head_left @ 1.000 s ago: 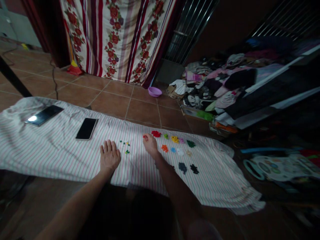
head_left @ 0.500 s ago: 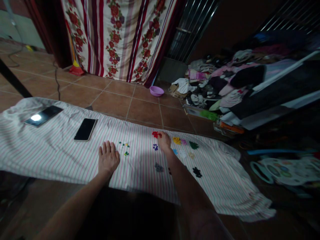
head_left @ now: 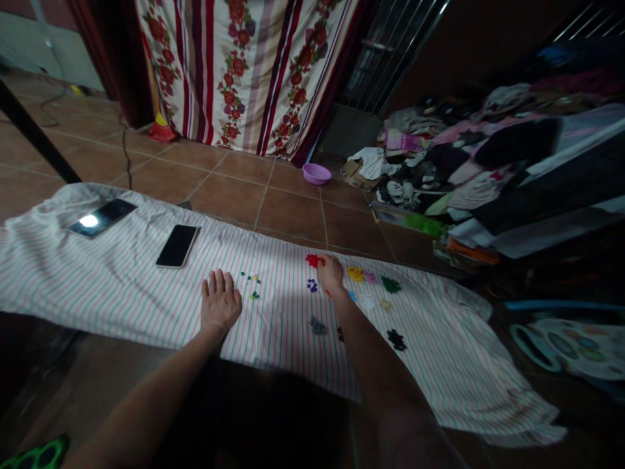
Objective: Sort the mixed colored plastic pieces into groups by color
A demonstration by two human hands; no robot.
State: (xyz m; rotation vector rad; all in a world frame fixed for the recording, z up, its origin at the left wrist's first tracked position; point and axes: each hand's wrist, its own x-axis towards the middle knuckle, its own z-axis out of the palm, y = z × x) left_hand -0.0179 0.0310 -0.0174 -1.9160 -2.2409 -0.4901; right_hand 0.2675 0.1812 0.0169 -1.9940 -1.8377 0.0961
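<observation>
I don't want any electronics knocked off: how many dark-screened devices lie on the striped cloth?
2: the black-screened device lies beyond and left of the left hand; the glossy device with a bright reflection lies farther left. Others may be hidden.

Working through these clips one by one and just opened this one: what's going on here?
A person's right hand is at a pile of small red pieces; whether it grips any is unclear. The left hand lies flat, palm down, on a striped cloth, beside a few scattered green and yellow pieces. Other small piles lie around the right arm, including yellow, dark green and black ones. A phone lies beyond the left hand.
</observation>
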